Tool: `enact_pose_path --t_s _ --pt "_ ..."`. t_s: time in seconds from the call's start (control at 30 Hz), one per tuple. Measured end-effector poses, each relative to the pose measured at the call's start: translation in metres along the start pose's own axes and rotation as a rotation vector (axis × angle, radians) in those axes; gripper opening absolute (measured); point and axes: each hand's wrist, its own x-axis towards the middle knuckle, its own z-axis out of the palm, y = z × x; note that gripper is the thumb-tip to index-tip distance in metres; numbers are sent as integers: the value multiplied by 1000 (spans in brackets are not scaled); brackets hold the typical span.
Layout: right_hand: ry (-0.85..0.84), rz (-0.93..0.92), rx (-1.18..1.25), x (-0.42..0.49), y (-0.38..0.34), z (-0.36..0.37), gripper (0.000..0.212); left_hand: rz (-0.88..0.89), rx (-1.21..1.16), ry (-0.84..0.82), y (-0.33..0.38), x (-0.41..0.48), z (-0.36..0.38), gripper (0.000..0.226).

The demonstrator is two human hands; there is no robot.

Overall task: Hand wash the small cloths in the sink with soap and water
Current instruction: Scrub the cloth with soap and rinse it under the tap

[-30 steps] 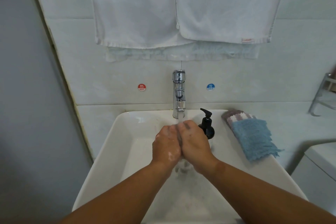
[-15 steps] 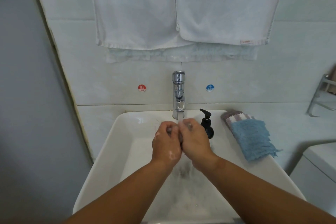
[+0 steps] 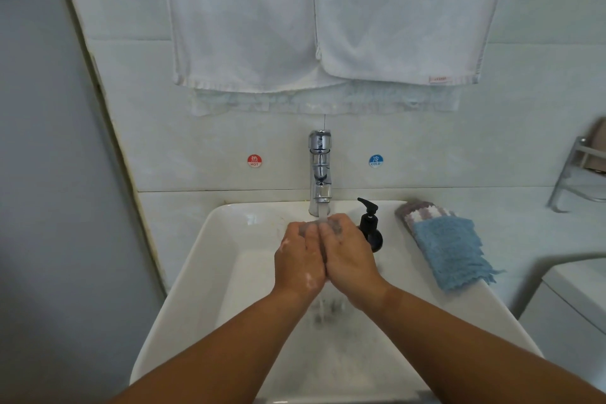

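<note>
Cloth (image 3: pixel 329 226), small and grey, bunched between left hand (image 3: pixel 300 261) and right hand (image 3: pixel 351 259), both curled round it, under the running tap (image 3: pixel 320 170) over the sink (image 3: pixel 196 272); rub fold against fold within the stream, low to limit splashing.

Bathroom: sink (image 3: pixel 183 289), tap (image 3: pixel 320 170), towels (image 3: pixel 400 13)

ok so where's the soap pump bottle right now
In the head view the black pump bottle stands at the sink's back right corner, right of the faucet, between the right hand, gripping a grey cloth, and the blue cloth.
</note>
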Motion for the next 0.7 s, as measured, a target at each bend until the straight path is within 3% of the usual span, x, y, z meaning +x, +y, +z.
enact_pose_path --t_s 0.13,0.2,0.37,0.47,0.6,0.7 --pt "-27 -8 -190 7 -1 2 25 104 448 -21 4 8 1 18" --pt "-35 22 -231 11 -1 3 34 106 471 -16 9 7 1 18" --pt "-27 114 -123 10 1 5 58 20 352 -26 14 3 -4 48" --pt "-46 147 -47 10 0 3 41 -89 -2 28 6 0 -1 39" --pt "-81 191 104 6 0 -1 12 -52 -92 14 -3 2 0 12" --pt "-100 174 229 0 -5 -6 10 -25 -135 -50 -7 2 -3 23"
